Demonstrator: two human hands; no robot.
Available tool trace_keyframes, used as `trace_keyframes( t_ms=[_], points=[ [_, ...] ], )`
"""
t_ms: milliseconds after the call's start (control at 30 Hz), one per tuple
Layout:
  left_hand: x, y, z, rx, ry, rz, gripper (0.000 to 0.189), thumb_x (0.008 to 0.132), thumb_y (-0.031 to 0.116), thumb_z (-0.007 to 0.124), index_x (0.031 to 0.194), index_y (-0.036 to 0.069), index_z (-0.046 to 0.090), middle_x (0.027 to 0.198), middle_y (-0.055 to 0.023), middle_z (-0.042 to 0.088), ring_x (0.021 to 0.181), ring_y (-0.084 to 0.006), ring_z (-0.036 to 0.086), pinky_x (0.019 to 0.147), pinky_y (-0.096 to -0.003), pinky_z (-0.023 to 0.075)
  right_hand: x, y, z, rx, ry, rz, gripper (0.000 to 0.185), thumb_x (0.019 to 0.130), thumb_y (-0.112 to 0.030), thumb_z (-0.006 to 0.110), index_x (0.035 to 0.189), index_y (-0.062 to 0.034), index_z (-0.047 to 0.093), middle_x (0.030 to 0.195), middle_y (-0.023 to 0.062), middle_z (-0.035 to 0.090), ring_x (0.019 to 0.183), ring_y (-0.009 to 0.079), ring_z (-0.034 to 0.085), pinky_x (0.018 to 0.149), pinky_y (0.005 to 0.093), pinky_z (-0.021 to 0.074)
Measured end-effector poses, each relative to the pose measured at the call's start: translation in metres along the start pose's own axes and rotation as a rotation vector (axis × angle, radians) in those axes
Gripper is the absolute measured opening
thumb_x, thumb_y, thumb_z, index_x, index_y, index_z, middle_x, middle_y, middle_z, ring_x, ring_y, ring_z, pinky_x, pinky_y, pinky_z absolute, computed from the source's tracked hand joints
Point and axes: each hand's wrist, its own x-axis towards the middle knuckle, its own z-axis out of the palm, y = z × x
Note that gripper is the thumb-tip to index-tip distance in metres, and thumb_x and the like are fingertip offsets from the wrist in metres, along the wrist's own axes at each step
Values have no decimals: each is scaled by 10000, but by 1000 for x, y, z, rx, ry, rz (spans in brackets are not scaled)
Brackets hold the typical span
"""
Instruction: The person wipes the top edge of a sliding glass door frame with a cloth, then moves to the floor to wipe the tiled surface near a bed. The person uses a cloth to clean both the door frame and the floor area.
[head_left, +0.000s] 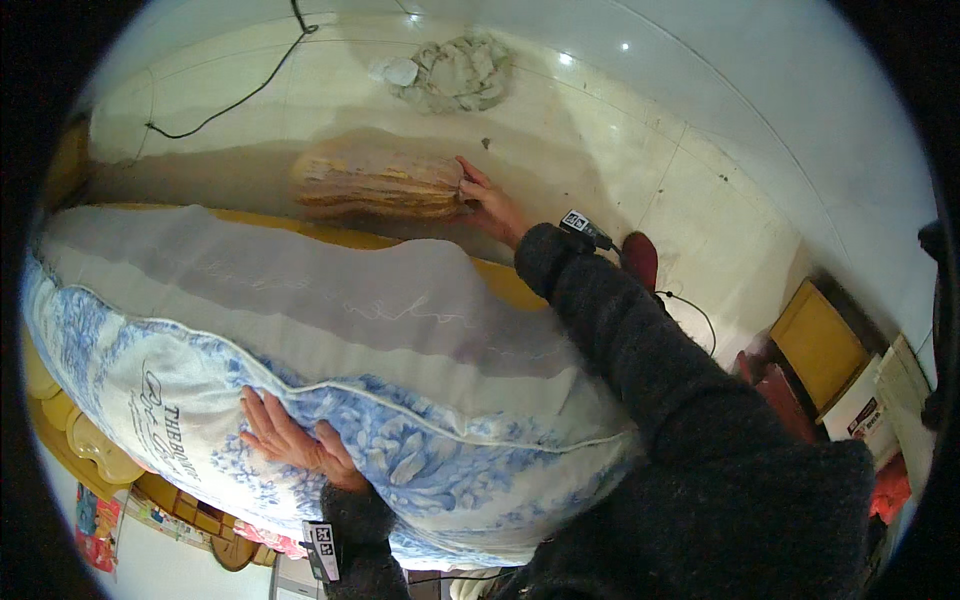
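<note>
My left hand (292, 442) lies flat with spread fingers on a blue-and-white floral cushion (420, 457) bearing printed writing. Along the cushion's far side runs a pale piping, and beyond it a grey fabric face (337, 300). Reaching over that, my right hand (491, 202) pinches the near-right end of a long, ribbed, orange-tan squash (375, 180). The squash lies lengthwise beside the yellow wooden edge (307, 229) of the seat, low by the tiled floor; whether it touches the floor is hard to tell. Part of the right-hand fingers is hidden behind its end.
On the tiled floor (637, 142) lie a crumpled pale-green plastic bag or cloth (461, 73) and a black cable (247, 97). A dark red shoe (640, 259) shows beside my right sleeve. Cardboard boxes (817, 345) stand at the right; carved yellow furniture (105, 450) is at the left.
</note>
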Motion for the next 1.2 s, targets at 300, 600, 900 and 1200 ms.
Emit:
trace_keyframes(
  t_ms=[300,600,900,1200],
  points=[
    [-3,-7,4,19,30,15,627,931,559,250,1388,175,443,1458,-109,409,1377,-289,331,1129,-569,43,8,-5,44,-178,195,-158,643,939,-263,531,1489,-81,251,1319,84,468,1125,206,482,855,403,517],
    [-5,-13,5,27,28,6,619,929,586,252,1386,212,437,1463,-103,401,1377,-286,333,1116,-607,56,70,-125,75,-309,21,-21,470,925,-374,486,1275,-62,452,1161,103,539,938,264,610,648,449,586],
    [-4,-6,5,46,29,-17,618,931,586,241,1392,219,428,1467,-92,396,1384,-281,320,1119,-608,57,77,-78,67,84,133,85,481,958,-350,395,1325,-45,336,1303,227,420,1109,422,540,788,592,554],
    [-9,-11,5,35,29,-23,638,927,600,228,1381,208,444,1454,-117,408,1369,-304,344,1120,-608,66,111,-39,67,207,-4,95,566,964,-436,388,1303,16,367,1345,271,392,1166,438,489,894,571,514]
  ],
)
